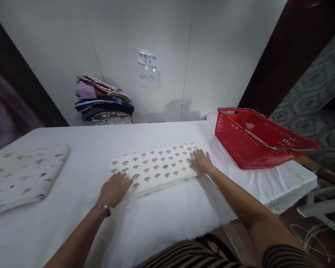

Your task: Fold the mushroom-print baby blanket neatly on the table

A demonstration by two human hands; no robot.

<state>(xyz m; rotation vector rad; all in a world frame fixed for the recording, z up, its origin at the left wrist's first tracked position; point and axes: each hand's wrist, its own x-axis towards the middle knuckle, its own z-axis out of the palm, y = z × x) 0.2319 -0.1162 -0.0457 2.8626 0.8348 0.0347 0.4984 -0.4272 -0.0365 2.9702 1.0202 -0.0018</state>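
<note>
A folded white cloth (156, 167) printed with mushrooms, mostly grey with a few red, blue and yellow, lies flat on the white-covered table (167, 212). My left hand (115, 189), with a metal-banded watch at the wrist, rests on the cloth's left end, fingers stretched out. At the opposite end my right hand (201, 161) lies on the cloth with its fingers spread. Neither hand is wrapped round anything. To the left is a second folded white cloth (22, 173) with a scattered grey print, partly cut off by the frame.
A red plastic shopping basket (240, 149) with metal handles stands at the table's right end. Behind the table is a stack of folded fabrics (104, 102) against a pale wall carrying two paper notes (150, 77). A white plastic stool (324, 208) is at the lower right.
</note>
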